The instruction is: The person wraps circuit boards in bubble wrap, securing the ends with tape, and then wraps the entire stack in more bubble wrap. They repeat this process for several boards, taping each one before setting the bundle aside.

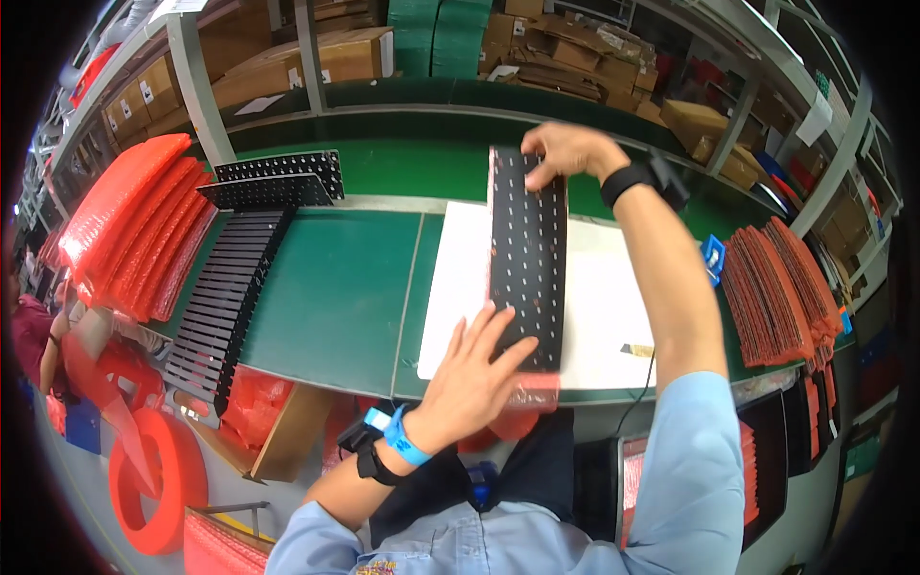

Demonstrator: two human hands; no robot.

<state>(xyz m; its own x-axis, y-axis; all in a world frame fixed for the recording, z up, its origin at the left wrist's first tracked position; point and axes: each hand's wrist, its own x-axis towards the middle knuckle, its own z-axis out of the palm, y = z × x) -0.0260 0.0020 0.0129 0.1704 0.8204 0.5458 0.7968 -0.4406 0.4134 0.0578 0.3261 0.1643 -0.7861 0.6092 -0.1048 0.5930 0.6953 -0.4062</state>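
A long black panel (527,259) with rows of small slots lies lengthwise before me on a white sheet (604,287). Red bubble wrap (533,388) sticks out beneath its near end. My left hand (479,364) rests with spread fingers on the panel's near left part, holding nothing. At the far end my right hand (575,153) curls over the panel's edge, thumb on its face and fingers at the rim; some of those fingers are hidden or slightly blurred.
Red bubble-wrap sheets (134,220) are piled at the left, beside black perforated panels (273,182) and a row of black strips (230,287). Wrapped panels (776,287) stand stacked at the right. A red roll (158,479) sits below left; a cardboard box (292,431) holds red wrap.
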